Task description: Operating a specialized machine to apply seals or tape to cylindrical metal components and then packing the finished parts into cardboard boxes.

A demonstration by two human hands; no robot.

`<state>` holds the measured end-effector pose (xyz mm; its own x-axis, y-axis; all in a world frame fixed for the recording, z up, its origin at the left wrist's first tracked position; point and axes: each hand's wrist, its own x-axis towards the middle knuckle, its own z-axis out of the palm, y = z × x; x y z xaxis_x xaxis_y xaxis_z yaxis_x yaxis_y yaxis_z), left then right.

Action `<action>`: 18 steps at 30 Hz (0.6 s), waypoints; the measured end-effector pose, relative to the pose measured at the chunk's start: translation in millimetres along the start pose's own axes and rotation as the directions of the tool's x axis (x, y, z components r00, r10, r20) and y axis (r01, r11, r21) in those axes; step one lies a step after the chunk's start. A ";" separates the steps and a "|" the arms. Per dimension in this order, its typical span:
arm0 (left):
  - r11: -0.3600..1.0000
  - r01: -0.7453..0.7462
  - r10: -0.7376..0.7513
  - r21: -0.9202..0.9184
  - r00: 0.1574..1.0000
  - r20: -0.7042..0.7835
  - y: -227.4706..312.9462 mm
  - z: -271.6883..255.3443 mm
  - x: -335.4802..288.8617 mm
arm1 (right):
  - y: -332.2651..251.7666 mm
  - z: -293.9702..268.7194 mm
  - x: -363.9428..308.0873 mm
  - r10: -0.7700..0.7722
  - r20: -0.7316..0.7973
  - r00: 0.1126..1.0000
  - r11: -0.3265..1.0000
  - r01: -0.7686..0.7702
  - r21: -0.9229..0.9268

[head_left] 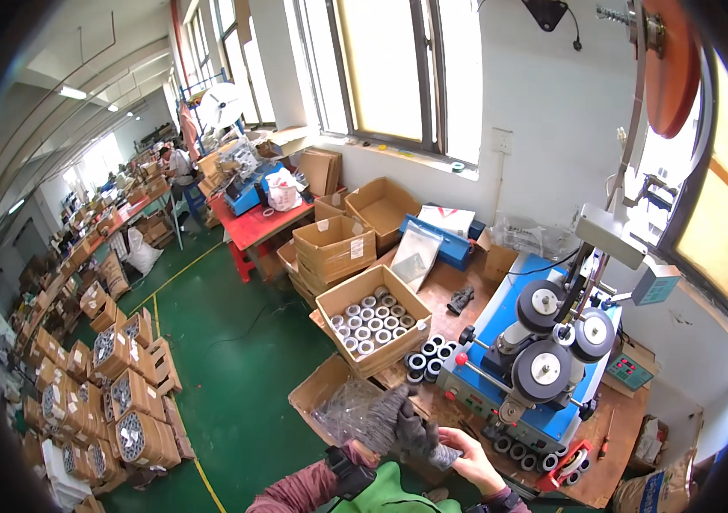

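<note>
My left hand [381, 422] wears a grey knitted work glove with dark fingers. Its fingers are curled against a second glove of the same sort, whose grey knitted part [443, 457] reaches across to my right hand [472, 462]. That right hand is bare, and its fingers and thumb close on the glove's end. Where one glove stops and the other starts is hard to make out. Just beyond my hands are an open carton [317, 395] with clear plastic film and a cluster of black-rimmed rings [431, 357] on the bench.
A carton [370, 363] of whitish rings stands on the bench. At right, a blue machine [501, 376] carries dark rollers [541, 371]. A red tape dispenser [565, 470] and more rings [518, 451] lie near its front. Ring-filled cartons [143, 438] stack on the green floor at left.
</note>
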<state>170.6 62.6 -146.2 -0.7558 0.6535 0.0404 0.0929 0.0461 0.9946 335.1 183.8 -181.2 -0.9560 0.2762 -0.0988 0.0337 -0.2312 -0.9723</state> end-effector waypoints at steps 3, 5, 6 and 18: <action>0.973 -0.110 0.131 0.204 0.987 -0.091 -9.9 -6.9 3.6 | 2.4 -5.9 4.4 0.064 -0.025 0.998 0.995 -0.062 0.073; 0.999 0.031 -0.032 -0.010 0.997 -0.076 -30.1 -15.9 11.1 | 19.7 -8.2 8.5 0.049 -0.104 0.993 0.998 -0.044 0.051; 0.993 0.112 -0.113 -0.026 0.993 -0.045 -35.8 -18.6 14.3 | 26.4 -9.3 12.7 0.036 -0.143 0.989 0.999 -0.031 0.037; 0.963 0.055 -0.186 0.263 0.842 0.507 -113.5 -30.8 26.8 | 64.2 -5.6 72.6 0.277 -0.463 0.842 0.939 -0.339 -0.054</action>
<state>119.8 51.6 -255.1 -0.3253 0.9244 -0.1994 0.2187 0.2787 0.9352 269.5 194.2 -252.0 -0.6605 0.6004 -0.4508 0.3715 -0.2603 -0.8912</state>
